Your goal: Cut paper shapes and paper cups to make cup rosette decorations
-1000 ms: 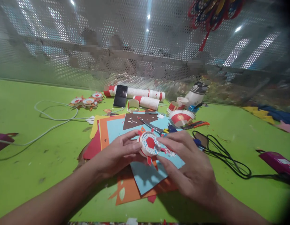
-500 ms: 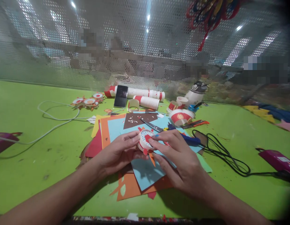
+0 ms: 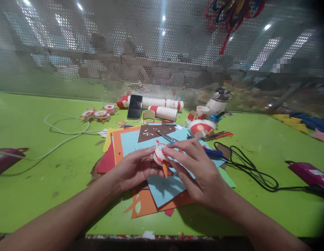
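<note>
A small round paper-cup craft (image 3: 158,157) is held above the paper pile, with a blue-dotted top, red tabs around its side and an orange pointed strip hanging at the front. My left hand (image 3: 135,169) is closed around its left side and underside. My right hand (image 3: 201,169) grips it from the right, fingertips at the top and right edge, covering part of the dotted face. Beneath both hands lie sheets of light blue paper (image 3: 162,193) and orange paper (image 3: 143,207). Scissors (image 3: 166,135) rest just behind the craft.
Finished round crafts (image 3: 100,114) sit at the back left near a white cable. A phone (image 3: 134,107) leans on stacked paper cups (image 3: 162,103). Cut cups (image 3: 201,128), a bottle (image 3: 217,101), a blue-handled tool (image 3: 213,153) with black cord and a purple box (image 3: 310,174) are to the right.
The craft has tilted, so more of its side shows and its orange strip has swung left toward the front. Both hands still hold it, and the view has shifted slightly.
</note>
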`<state>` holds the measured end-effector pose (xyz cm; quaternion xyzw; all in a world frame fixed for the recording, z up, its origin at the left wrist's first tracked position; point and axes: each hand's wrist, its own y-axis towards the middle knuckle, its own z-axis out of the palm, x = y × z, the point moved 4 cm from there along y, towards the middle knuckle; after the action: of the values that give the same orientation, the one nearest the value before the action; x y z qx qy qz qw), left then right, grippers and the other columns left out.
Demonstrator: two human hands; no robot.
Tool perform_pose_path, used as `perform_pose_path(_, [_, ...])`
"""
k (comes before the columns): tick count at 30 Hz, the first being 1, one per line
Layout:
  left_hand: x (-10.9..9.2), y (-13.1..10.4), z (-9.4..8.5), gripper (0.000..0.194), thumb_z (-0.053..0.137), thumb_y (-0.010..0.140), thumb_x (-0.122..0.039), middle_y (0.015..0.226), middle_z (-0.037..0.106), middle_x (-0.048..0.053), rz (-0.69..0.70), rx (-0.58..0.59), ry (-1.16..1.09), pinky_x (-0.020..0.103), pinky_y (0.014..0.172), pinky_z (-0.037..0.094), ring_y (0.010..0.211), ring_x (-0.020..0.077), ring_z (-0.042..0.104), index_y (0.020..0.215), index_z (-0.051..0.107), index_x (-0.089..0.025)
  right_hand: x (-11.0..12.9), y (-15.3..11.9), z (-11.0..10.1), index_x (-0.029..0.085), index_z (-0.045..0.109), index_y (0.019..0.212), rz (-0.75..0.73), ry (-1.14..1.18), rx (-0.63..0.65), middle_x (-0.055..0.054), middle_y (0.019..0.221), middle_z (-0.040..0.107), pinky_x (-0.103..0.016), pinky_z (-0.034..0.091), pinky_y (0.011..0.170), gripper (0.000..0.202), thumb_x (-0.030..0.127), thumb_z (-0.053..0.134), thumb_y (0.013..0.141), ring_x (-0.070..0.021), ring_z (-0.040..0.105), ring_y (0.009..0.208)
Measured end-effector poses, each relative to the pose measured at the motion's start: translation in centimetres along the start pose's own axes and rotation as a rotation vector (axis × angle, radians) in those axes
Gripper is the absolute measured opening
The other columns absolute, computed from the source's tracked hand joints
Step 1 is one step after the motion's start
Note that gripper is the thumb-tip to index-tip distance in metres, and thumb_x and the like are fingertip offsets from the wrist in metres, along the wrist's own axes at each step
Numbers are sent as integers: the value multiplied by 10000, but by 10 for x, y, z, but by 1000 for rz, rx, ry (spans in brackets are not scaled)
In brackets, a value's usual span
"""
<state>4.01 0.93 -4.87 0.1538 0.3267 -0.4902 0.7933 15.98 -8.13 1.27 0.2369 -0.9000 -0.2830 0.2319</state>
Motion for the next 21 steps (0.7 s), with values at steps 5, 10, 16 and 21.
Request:
perform_pose_path(5, [2, 0, 2, 258, 431, 911, -178, 824, 701, 70, -5, 11, -50, 225, 680, 534, 746, 152, 671, 957, 665, -81, 2, 1, 5, 174, 565, 1177, -20, 30, 59, -113, 1134, 585, -450, 461, 844, 333, 102, 456, 871, -236, 474, 994])
perform_pose_path(10, [2, -1, -1, 221, 470, 885, -161, 820, 692, 101, -26, -45, -28, 251, 699, 545, 728, 154, 662, 940, 659, -62, 1, 0, 7, 146, 597, 1123, -24, 95, 40, -126, 1085, 606, -448, 453, 840, 294, 84, 467, 866, -233, 493, 977])
perform_pose_path(16, [5, 0, 0, 226, 477, 884, -188, 876, 683, 134, -68, -30, -46, 306, 774, 537, 786, 181, 662, 980, 633, -55, -4, 3, 5, 194, 655, 957, 35, 154, -94, -71, 899, 636, -399, 468, 759, 191, 92, 545, 838, -189, 551, 817])
perform_pose_path(21, [8, 3, 1, 232, 462, 892, -204, 871, 670, 145, -72, -44, -20, 350, 765, 535, 777, 202, 658, 987, 609, -51, -7, 5, 7, 172, 642, 845, 26, 156, -87, -47, 733, 626, -351, 447, 664, 108, 96, 569, 824, -169, 517, 693])
